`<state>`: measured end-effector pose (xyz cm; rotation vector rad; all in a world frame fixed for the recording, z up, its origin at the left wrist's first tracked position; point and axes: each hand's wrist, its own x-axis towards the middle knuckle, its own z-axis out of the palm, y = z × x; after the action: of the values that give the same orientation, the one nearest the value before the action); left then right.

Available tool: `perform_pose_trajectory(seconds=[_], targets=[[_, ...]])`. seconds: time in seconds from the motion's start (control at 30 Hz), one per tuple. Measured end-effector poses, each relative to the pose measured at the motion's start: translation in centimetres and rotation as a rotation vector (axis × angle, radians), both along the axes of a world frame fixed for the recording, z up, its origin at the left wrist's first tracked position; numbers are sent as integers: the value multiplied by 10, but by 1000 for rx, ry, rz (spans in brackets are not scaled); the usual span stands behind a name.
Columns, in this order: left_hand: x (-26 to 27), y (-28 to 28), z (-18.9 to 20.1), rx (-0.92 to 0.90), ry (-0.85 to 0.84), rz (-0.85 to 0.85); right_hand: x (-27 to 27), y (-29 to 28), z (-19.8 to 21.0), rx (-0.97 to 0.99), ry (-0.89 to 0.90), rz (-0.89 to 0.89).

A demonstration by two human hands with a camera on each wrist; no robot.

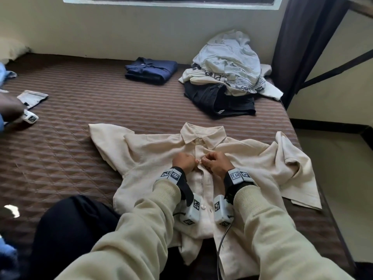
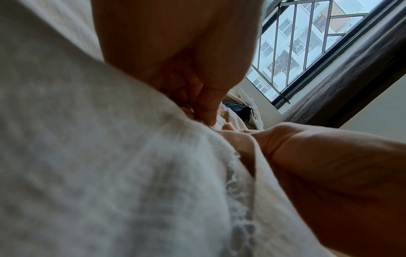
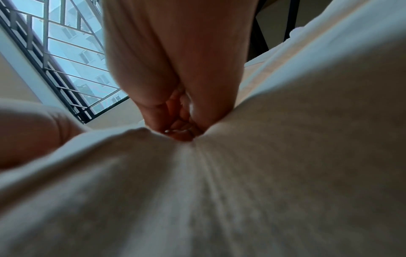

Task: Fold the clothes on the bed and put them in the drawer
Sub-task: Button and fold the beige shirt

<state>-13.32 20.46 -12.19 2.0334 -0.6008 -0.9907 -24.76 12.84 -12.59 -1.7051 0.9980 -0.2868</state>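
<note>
early going, by the look of it: one navy garment [image 1: 151, 70] lies folded far on the bed [image 1: 60, 154], a heap of clothes [image 1: 228, 71] waits far right. left hand [image 1: 183, 161] and right hand [image 1: 217, 162] pinch the placket of the cream shirt [image 1: 252, 158], spread near, seemingly buttoning it. no drawer in view.

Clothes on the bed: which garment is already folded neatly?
The navy shirt, a squared bundle lying alone near the wall. The cream shirt lies spread open under both hands; the pile at the right is a crumpled heap.
</note>
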Motion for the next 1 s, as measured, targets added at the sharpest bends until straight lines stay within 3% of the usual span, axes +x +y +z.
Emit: perform_pose_trajectory(seconds=[0.13, 0.37, 0.43, 0.57, 0.63, 0.7, 0.87, 1.0], targets=[[-5, 5, 8, -14, -26, 39, 4, 1, 0, -95, 87, 61], [-4, 12, 7, -40, 4, 64, -5, 7, 15, 80, -25, 7], [2, 14, 21, -47, -63, 39, -10, 2, 27, 60, -16, -11], [54, 26, 36, -48, -376, 20, -44, -36, 52, -342, 206, -136], [85, 34, 42, 43, -571, 5, -64, -58, 56, -468, 275, -256], [108, 36, 44, 71, -649, -36, -74, -74, 57, -563, 357, -288], [135, 30, 42, 189, -659, -216, -70, -87, 50, -509, 616, -71], [150, 26, 55, 264, -719, -286, -63, -101, 64, -481, 583, -233]])
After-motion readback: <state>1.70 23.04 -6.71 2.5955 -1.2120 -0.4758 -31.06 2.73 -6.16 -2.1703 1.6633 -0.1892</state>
